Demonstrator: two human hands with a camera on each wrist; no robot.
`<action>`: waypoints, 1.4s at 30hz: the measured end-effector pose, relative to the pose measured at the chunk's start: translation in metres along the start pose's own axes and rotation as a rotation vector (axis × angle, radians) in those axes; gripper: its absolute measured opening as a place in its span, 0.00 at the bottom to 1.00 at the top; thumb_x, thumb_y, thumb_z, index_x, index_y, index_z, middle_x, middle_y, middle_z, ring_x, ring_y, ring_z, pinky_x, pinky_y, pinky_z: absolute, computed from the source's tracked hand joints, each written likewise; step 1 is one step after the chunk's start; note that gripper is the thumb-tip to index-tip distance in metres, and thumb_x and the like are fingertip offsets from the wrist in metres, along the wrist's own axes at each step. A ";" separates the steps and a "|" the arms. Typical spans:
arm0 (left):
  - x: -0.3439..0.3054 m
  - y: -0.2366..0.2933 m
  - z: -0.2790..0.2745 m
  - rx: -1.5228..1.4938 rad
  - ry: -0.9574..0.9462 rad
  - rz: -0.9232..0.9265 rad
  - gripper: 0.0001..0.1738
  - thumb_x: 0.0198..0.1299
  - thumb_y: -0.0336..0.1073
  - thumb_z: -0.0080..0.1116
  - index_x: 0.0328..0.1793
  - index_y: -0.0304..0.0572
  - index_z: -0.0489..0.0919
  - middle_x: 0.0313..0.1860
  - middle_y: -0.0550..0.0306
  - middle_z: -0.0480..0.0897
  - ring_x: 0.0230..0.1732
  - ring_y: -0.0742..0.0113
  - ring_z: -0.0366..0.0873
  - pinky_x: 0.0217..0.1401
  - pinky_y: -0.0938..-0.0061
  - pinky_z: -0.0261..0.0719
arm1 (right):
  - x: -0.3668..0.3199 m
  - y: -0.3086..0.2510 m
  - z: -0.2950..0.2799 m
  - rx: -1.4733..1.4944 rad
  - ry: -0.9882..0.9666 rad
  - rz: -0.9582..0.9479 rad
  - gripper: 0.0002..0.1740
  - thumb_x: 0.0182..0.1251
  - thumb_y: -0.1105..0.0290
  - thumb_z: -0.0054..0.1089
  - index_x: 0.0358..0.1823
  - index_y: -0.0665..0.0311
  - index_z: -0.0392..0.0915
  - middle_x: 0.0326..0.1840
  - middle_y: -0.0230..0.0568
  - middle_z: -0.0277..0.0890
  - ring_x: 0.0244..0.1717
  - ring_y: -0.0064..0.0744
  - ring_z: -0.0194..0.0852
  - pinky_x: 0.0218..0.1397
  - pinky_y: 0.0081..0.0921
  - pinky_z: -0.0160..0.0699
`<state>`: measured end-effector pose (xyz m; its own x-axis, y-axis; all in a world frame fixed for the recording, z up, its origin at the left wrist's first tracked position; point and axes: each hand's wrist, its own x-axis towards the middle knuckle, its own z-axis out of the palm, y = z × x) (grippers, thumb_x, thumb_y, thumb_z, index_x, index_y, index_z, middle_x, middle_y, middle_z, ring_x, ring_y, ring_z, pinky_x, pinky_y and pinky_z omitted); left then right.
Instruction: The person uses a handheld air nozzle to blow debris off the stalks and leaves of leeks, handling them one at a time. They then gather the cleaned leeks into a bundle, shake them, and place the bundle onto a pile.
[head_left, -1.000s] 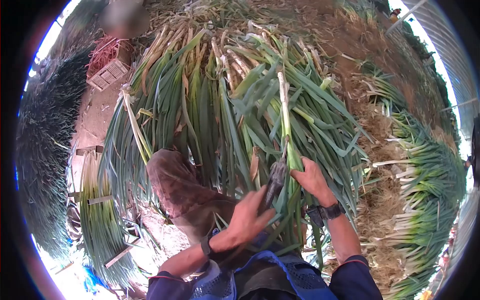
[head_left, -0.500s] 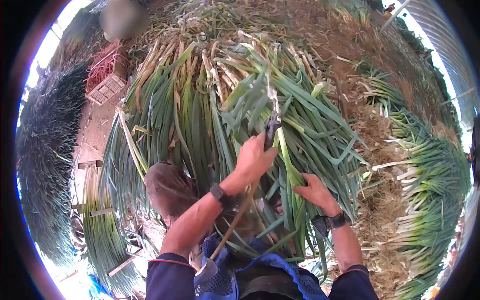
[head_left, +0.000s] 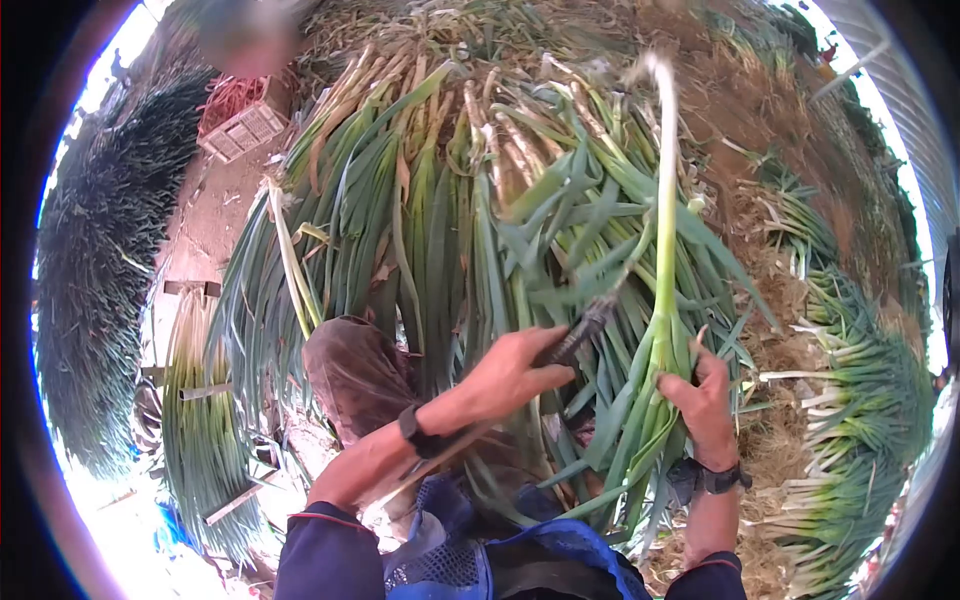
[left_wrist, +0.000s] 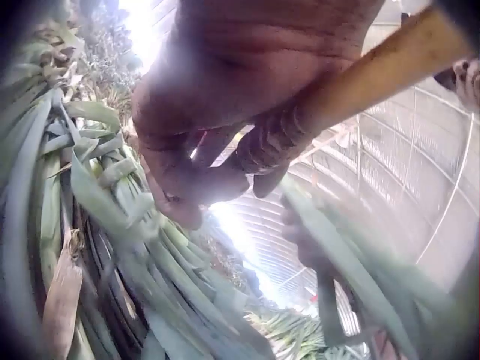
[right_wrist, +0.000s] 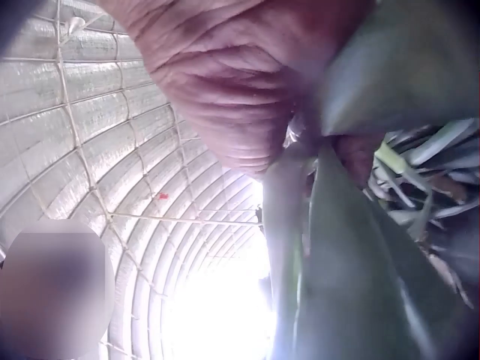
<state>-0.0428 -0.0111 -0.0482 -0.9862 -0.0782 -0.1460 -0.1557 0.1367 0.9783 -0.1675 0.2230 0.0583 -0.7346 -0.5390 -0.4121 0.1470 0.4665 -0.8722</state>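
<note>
In the head view, my right hand [head_left: 706,405] grips a long leek [head_left: 667,190] by its green leaves, its blurred white end pointing up the view. My left hand [head_left: 508,372] is curled round a long-handled tool with a dark wrapped section [head_left: 588,328]; its thin far end is blurred beside the stem. The left wrist view has my left hand [left_wrist: 232,75] round the tool's pale wooden handle [left_wrist: 386,67]. From the right wrist view, my right hand [right_wrist: 232,90] holds broad leaves [right_wrist: 352,247], its fingertips largely hidden.
A large heap of leeks [head_left: 430,220] lies in front of my knee [head_left: 358,375]. On the right runs a row of leeks [head_left: 860,400]; at left are a bundle in a frame [head_left: 195,420], a crate [head_left: 243,132] and dark green plants [head_left: 100,270].
My right hand has moved right with the leek, which now stands out from the heap. My left hand first went up along the stem with the tool, then came back down a little.
</note>
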 end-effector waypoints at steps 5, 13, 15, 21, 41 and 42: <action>-0.023 0.023 -0.083 -0.173 0.607 0.031 0.38 0.63 0.37 0.70 0.76 0.24 0.70 0.47 0.54 0.80 0.46 0.68 0.77 0.52 0.73 0.77 | 0.041 -0.051 0.092 0.051 -0.178 -0.279 0.24 0.66 0.71 0.65 0.62 0.72 0.79 0.43 0.35 0.83 0.41 0.22 0.80 0.45 0.25 0.81; -0.028 -0.015 -0.164 -0.320 0.926 0.007 0.38 0.66 0.36 0.66 0.79 0.25 0.68 0.48 0.60 0.80 0.45 0.74 0.76 0.50 0.78 0.76 | 0.183 0.018 0.285 -0.125 -0.309 -0.311 0.18 0.69 0.62 0.63 0.47 0.73 0.79 0.41 0.56 0.80 0.43 0.48 0.83 0.50 0.43 0.80; -0.026 -0.042 -0.166 -0.202 0.954 -0.010 0.39 0.63 0.35 0.66 0.78 0.22 0.68 0.50 0.53 0.80 0.49 0.68 0.77 0.54 0.73 0.77 | 0.204 0.035 0.301 -0.360 -0.310 -0.398 0.19 0.69 0.61 0.64 0.47 0.73 0.80 0.43 0.59 0.79 0.45 0.53 0.82 0.52 0.47 0.79; -0.033 -0.036 -0.173 0.132 0.882 -0.028 0.41 0.60 0.39 0.69 0.75 0.19 0.69 0.50 0.39 0.79 0.48 0.50 0.79 0.55 0.63 0.77 | 0.305 0.031 0.265 -1.195 0.280 -0.610 0.31 0.65 0.60 0.70 0.64 0.70 0.71 0.57 0.53 0.78 0.63 0.54 0.77 0.66 0.44 0.77; -0.052 -0.035 -0.082 0.111 0.345 -0.113 0.43 0.66 0.44 0.64 0.78 0.22 0.62 0.52 0.32 0.75 0.49 0.34 0.78 0.52 0.51 0.77 | 0.251 -0.011 0.131 -1.210 -0.203 -0.111 0.24 0.58 0.59 0.60 0.47 0.75 0.79 0.46 0.72 0.84 0.51 0.69 0.84 0.57 0.54 0.81; -0.053 -0.034 -0.075 0.089 0.297 -0.114 0.43 0.66 0.44 0.63 0.79 0.22 0.61 0.52 0.32 0.75 0.49 0.34 0.78 0.51 0.50 0.77 | 0.242 -0.004 0.124 -1.210 -0.193 -0.107 0.24 0.58 0.59 0.60 0.47 0.75 0.79 0.46 0.72 0.84 0.51 0.69 0.84 0.57 0.54 0.81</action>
<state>0.0187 -0.0860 -0.0624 -0.9047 -0.3804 -0.1920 -0.2814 0.1948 0.9396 -0.2640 0.0040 -0.0701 -0.5800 -0.6613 -0.4757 -0.6924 0.7079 -0.1397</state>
